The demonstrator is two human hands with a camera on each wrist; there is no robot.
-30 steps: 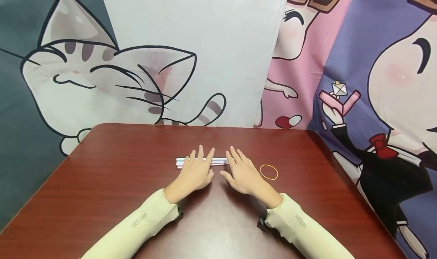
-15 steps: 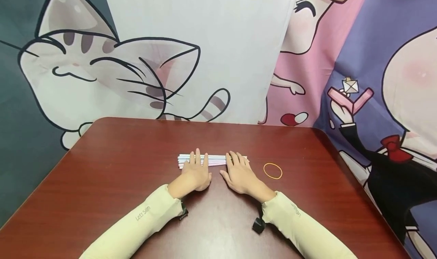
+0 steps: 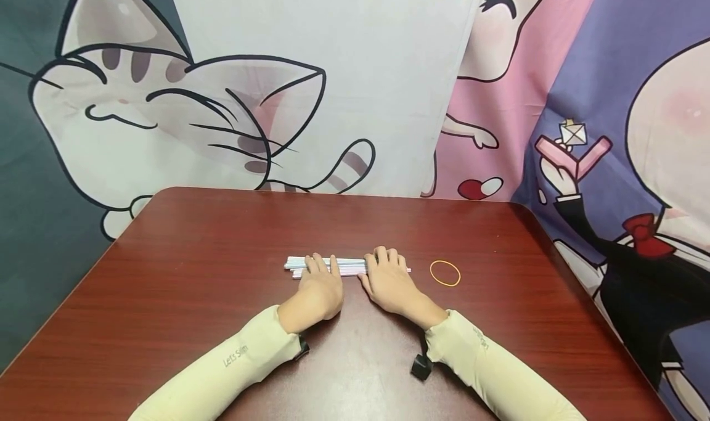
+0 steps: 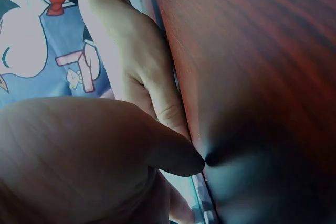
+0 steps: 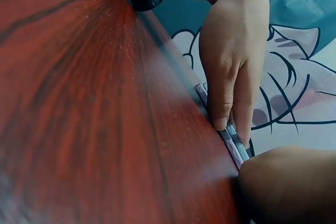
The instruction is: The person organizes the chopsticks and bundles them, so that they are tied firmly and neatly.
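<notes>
The left hand [image 3: 320, 290] and right hand [image 3: 390, 280] curl their fingers over the bundle of straws [image 3: 349, 265] lying mid-table [image 3: 166, 285], gathering it. The rubber band [image 3: 445, 273] lies just right of the straws, unused, so binding seemingly remains. A second ago the fingers lay flatter, more outstretched.

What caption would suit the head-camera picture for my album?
Both hands, left hand and right hand, gather a bundle of straws on a red-brown table, a rubber band lying nearby.
</notes>
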